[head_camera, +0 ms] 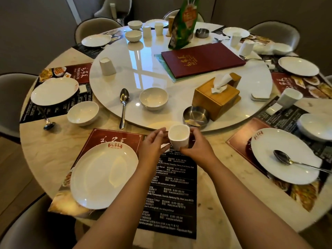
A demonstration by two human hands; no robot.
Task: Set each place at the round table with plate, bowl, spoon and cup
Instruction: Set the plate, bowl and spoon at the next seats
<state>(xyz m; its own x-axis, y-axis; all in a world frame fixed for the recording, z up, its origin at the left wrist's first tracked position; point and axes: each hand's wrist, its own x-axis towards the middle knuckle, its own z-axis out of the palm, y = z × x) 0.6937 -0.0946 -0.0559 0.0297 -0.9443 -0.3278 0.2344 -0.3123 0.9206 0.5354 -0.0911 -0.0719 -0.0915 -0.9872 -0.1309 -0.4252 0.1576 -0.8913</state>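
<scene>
1. A single head-worn view looks forward and steeply down from the 6 o'clock edge of the round table (59,155).
2. It sits close above the nearest placemat (172,191); the far chairs (98,26) lie toward 12 o'clock.
3. Wide-angle bending curves the table's rim.

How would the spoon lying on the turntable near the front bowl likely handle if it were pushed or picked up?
The spoon looks like polished metal, so probably stiff and slippery in the grip. On the glossy turntable it would likely slide or pivot on its rounded bowl rather than roll away.
</scene>
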